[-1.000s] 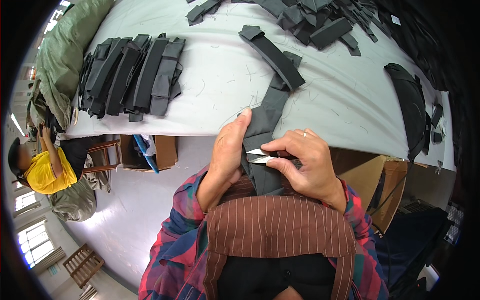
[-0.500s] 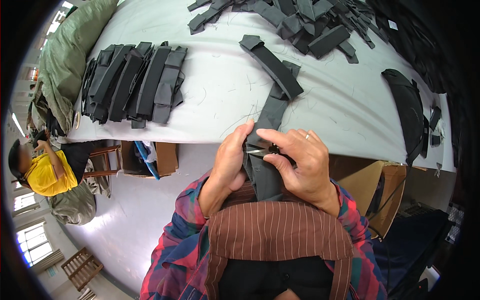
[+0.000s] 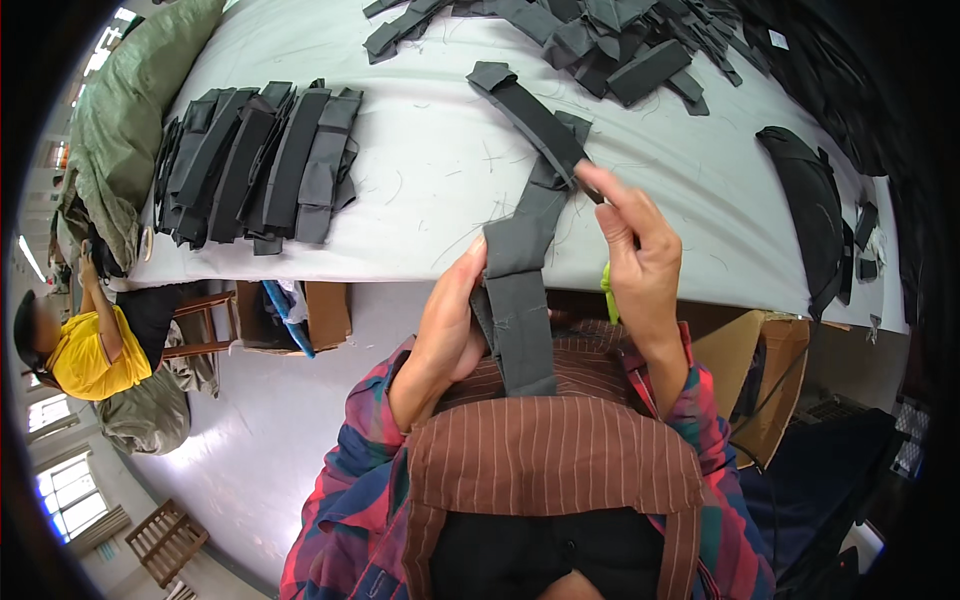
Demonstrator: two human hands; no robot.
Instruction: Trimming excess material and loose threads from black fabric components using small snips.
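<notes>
My left hand (image 3: 445, 325) is closed on a long dark grey fabric strip (image 3: 522, 325), its thumb lying along the edge. The strip hangs over the table's front edge onto my apron, and its far part crosses under a folded black end (image 3: 535, 118) on the tabletop. My right hand (image 3: 642, 255) reaches to that folded end, fingertips at its near tip. A bright green piece (image 3: 608, 292) shows at the palm, seemingly the handle of the thread snips; their blades are hidden.
A row of dark strips (image 3: 262, 165) lies at left on the white-covered table (image 3: 400, 200); a loose pile (image 3: 610, 45) lies at the back. A black curved fabric piece (image 3: 800, 215) is at right. Cardboard boxes (image 3: 755, 370) stand below. A person in yellow (image 3: 90, 345) sits far left.
My right hand has moved away from the strip near my left hand, forward and right to the folded end. The snips' blades no longer show. My left hand keeps its hold.
</notes>
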